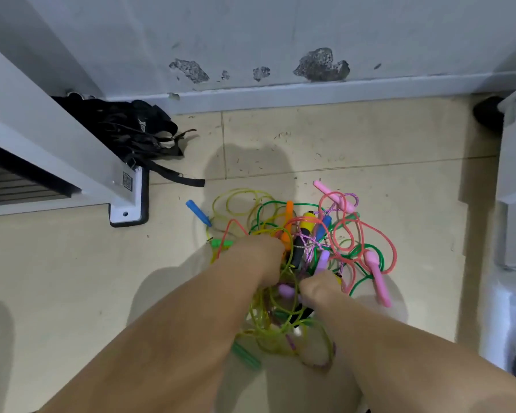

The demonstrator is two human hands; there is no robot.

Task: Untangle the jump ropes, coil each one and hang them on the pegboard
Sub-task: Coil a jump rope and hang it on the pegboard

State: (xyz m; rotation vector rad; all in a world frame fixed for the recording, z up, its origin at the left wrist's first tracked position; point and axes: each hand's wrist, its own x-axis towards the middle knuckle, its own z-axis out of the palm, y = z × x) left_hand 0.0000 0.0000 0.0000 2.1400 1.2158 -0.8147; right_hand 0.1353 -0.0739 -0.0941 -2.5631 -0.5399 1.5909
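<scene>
Yellow, green and pink jump ropes (306, 224) are lying in one knotted heap on the floor (72, 263) while my left hand (258, 254) and right hand (319, 286) are curling fingers around its cords, so untangling is barely beginning, with nothing coiled or hung.

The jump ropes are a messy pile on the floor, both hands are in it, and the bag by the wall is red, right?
Almost. The head view shows the bag by the wall is black, not red. The jump ropes are a messy pile on the floor, with the left hand and right hand in it.
</scene>
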